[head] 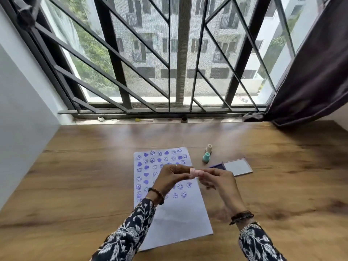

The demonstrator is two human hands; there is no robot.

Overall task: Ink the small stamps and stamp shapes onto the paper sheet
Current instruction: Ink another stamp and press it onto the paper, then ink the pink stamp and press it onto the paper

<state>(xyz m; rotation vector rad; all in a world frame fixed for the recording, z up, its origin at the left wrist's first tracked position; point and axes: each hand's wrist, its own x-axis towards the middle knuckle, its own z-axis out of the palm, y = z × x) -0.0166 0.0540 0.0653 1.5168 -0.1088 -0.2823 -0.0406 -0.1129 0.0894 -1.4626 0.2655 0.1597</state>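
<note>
A white paper sheet (180, 219) lies on the wooden table, its upper half covered with purple smiley and heart prints. Above the sheet's right edge, my left hand (169, 176) and my right hand (216, 178) both pinch a small pink stamp (195, 173) held sideways between their fingertips. A teal stamp (206, 157) and a beige stamp (209, 149) stand upright just right of the sheet's top corner. The open purple ink pad (218, 166) with its lid (237, 167) folded out lies to the right, partly behind my right hand.
The wooden table (84, 176) runs to a window sill (150, 120) with small bits on it. Black window bars stand behind. A dark curtain (310, 81) hangs at the right, a white wall at the left.
</note>
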